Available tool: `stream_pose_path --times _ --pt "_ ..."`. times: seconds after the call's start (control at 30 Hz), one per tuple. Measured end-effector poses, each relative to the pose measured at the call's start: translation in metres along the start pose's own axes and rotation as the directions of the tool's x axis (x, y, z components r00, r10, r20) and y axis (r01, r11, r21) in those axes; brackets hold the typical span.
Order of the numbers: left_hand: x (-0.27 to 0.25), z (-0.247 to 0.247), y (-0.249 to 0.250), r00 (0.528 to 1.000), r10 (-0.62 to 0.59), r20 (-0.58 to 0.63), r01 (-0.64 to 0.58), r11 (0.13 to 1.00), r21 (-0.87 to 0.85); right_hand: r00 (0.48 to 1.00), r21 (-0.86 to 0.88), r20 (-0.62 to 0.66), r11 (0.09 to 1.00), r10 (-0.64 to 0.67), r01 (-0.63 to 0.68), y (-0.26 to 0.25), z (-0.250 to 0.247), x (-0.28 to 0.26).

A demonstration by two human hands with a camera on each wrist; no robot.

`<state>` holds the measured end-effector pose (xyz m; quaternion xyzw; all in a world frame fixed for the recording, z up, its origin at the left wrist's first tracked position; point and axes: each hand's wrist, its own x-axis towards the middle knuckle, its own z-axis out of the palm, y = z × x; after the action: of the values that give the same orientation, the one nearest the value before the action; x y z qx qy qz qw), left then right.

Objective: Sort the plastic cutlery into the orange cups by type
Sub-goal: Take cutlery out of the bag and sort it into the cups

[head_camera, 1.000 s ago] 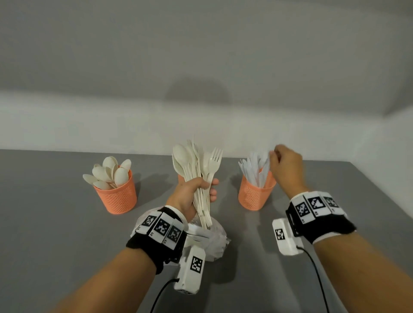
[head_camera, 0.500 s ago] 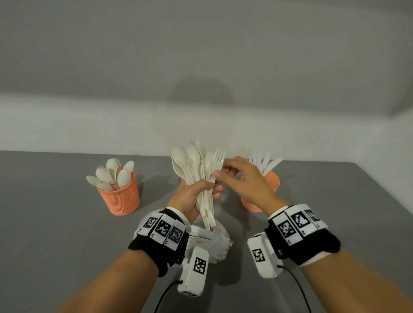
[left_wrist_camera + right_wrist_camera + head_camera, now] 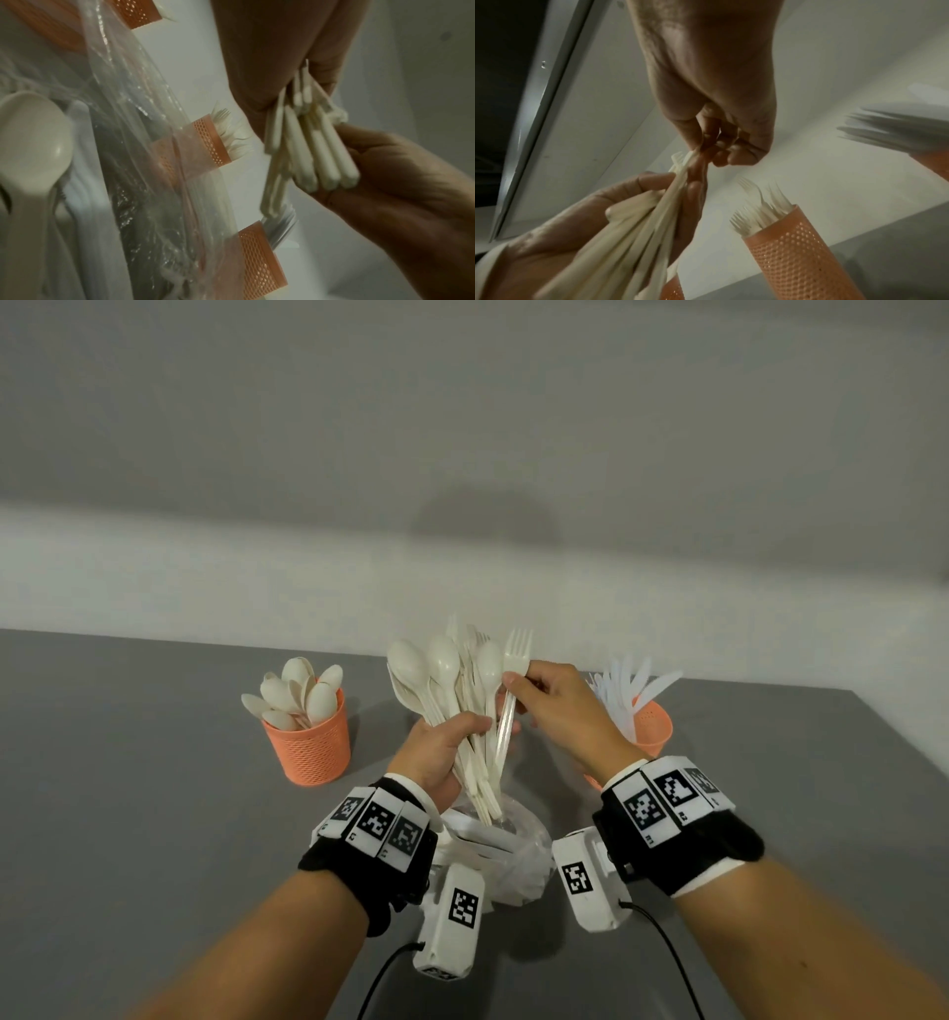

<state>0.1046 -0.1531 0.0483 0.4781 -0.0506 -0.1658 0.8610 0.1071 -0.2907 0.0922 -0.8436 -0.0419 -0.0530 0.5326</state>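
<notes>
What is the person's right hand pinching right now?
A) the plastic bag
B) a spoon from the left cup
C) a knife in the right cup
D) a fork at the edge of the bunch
D: the right hand pinches the fork beside the bunch that the left hand grips.

Head view looks down over the table (image 3: 128,762); both wrist views look up close, sharing the fork cup (image 3: 795,243).

Black wristbands (image 3: 359,857) with square-coded white tags, white cabled wrist cameras (image 3: 452,924).
</notes>
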Motion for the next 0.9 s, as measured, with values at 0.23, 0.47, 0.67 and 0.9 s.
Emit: stream_pose_path --times 0.23,0.47,0.67,0.9 --pt "0.001 -0.003 0.003 0.992 -0.011 -0.122 0.016 0.999 0.038 1.000 0.039 0.011 0.999 0.014 -0.014 -0.006 0.006 -0.006" --pt "0.006 -0.001 0.004 0.997 -0.067 -0.032 0.067 0.998 0.005 0.999 0.132 0.021 0.990 -0.047 0.043 -0.010 0.009 -0.014" --pt "0.003 -0.003 0.000 0.999 -0.033 0.042 0.032 0.999 0.009 0.949 0.104 0.301 0.985 0.098 -0.135 -0.014 0.004 -0.013" --pt "0.000 -0.001 0.009 1.000 0.019 -0.019 -0.020 0.997 -0.073 0.995 0.397 0.071 0.913 0.076 -0.099 -0.015 -0.004 -0.009"
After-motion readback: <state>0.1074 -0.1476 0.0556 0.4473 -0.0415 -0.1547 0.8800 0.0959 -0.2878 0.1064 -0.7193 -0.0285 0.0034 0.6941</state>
